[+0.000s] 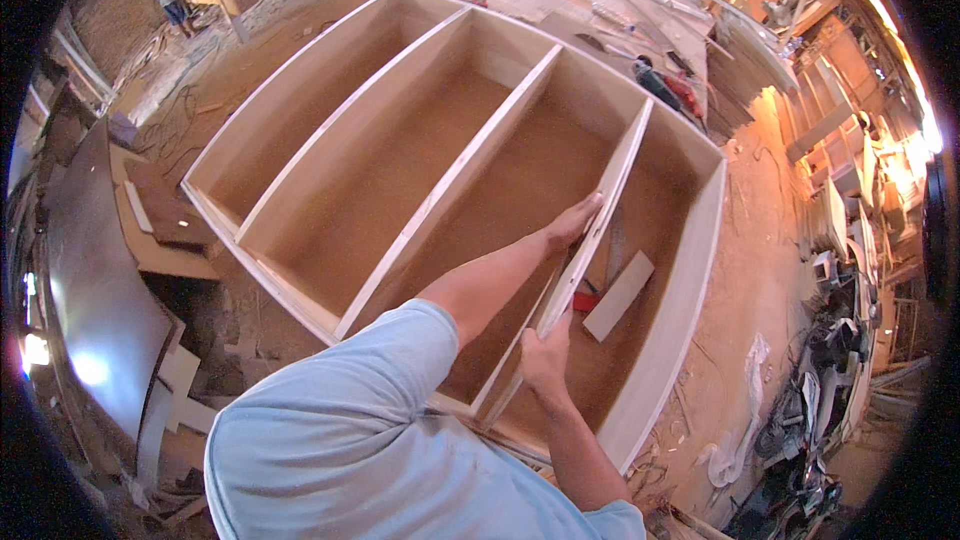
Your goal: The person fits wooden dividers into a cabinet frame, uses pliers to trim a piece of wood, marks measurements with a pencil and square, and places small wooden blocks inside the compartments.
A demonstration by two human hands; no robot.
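Across the middle of the view lies a shallow wooden frame [672, 340], its three long dividers marking off four bays. At 9 o'clock, well to the left, a large dark sheet [100, 290] catches a bright patch of light. The rightmost divider [622, 155] slants from between 1 and 2 o'clock down toward 6, and both hands are on it. Between 1 and 2 o'clock, just outside the frame's far edge, rests a dark power tool [652, 80]. The left hand [574, 221], between 2 and 3 o'clock, lies along the divider with its fingers reaching to the top edge — whether they grip, I cannot tell. At 5 o'clock the right hand [545, 358] has its fingers closed around the divider's nearer part. Near 4 o'clock, in the right-hand bay, sits a pale flat block [618, 296]; just beside it — toward the divider — is a small red piece [584, 301], partly hidden.
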